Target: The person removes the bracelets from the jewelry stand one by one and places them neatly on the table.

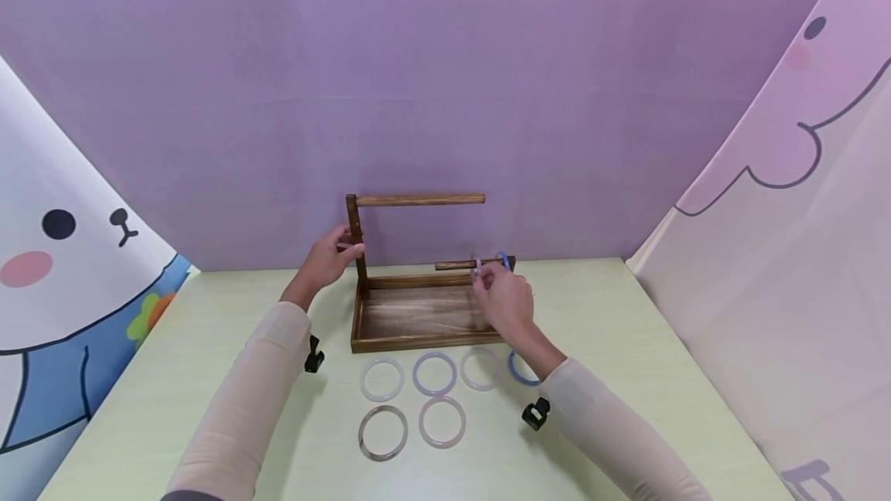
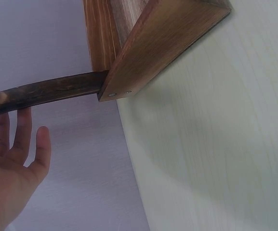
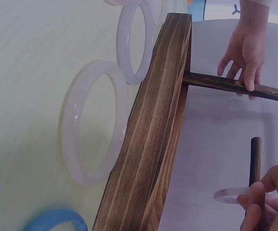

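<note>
A dark wooden bangle stand (image 1: 428, 345) has a tray base, a long upper bar and a shorter lower bar. My left hand (image 1: 327, 257) holds its tall left post (image 2: 57, 89), thumb on one side and fingers on the other. On the lower bar (image 3: 256, 159), my right hand (image 1: 504, 300) pinches a pale translucent bangle (image 3: 230, 191), which encircles the bar. Farther right along that bar, close to its short post, hangs a blue bangle (image 1: 503, 257). The right fingers partly hide the pale bangle.
Several bangles lie before the stand: a blue one (image 1: 512, 369) partly behind the right wrist, a lavender one (image 1: 415, 374), a brown-grey one (image 1: 361, 434), and pale ones such as this bangle (image 3: 71, 125). A purple backdrop (image 1: 418, 99) stands behind the table.
</note>
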`<state>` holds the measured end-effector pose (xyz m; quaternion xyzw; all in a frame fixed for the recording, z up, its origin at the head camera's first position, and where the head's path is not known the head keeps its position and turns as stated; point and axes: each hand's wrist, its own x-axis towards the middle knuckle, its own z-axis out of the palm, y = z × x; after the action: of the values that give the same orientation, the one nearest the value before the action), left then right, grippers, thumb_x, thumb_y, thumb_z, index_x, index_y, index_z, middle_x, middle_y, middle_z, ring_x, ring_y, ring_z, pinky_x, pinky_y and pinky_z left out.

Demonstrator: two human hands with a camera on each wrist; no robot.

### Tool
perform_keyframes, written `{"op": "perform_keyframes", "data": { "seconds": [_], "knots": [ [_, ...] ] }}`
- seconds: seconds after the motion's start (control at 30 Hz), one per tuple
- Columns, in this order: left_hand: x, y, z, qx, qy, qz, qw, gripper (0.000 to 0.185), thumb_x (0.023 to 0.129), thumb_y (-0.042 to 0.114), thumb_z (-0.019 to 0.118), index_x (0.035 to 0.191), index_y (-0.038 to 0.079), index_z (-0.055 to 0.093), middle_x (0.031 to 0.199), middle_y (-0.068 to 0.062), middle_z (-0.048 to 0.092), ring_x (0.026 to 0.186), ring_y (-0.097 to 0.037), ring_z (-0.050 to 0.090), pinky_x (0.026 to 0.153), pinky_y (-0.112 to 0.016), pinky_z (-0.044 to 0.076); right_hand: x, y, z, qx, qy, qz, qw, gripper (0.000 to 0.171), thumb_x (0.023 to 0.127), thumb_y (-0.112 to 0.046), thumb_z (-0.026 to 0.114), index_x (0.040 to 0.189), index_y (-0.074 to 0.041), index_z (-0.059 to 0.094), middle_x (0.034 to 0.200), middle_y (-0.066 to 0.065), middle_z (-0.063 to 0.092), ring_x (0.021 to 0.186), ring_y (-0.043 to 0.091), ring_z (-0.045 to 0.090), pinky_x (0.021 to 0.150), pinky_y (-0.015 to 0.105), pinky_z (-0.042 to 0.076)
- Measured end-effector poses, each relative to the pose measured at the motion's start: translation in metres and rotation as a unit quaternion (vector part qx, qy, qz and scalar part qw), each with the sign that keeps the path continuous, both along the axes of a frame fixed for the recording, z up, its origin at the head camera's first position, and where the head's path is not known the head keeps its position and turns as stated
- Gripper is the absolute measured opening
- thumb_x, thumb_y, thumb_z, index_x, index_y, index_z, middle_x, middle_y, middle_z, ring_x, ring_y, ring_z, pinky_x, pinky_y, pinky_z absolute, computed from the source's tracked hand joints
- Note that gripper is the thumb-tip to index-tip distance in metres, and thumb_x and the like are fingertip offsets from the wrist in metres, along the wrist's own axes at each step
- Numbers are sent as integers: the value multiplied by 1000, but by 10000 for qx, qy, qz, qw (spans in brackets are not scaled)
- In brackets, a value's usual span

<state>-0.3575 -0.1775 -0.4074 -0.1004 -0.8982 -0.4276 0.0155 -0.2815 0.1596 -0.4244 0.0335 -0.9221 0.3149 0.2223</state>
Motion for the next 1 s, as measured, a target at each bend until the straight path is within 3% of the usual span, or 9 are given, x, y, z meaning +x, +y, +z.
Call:
{"op": "perform_keyframes", "data": {
  "seconds": [0.3, 1.0],
  "knots": [
    [1, 0, 0, 15, -35, -14, 10000, 50, 106, 38, 54, 147, 12, 45, 143, -21, 54, 130, -43, 55, 104, -59, 49, 1, -1, 3, 4, 4, -52, 10000, 10, 90, -21, 72, 96, -15, 76, 87, 1, 80, 69, 25, 73, 56, 35, 53],
    [1, 2, 1, 12, -50, -12, 10000, 47, 106, 36, 54, 146, 11, 46, 143, -22, 55, 131, -44, 55, 104, -59, 49, 3, -10, 6, -12, -48, 148, 9999, 11, 91, -21, 73, 98, -13, 75, 87, 2, 79, 70, 20, 73, 52, 28, 48]
  ]
}}
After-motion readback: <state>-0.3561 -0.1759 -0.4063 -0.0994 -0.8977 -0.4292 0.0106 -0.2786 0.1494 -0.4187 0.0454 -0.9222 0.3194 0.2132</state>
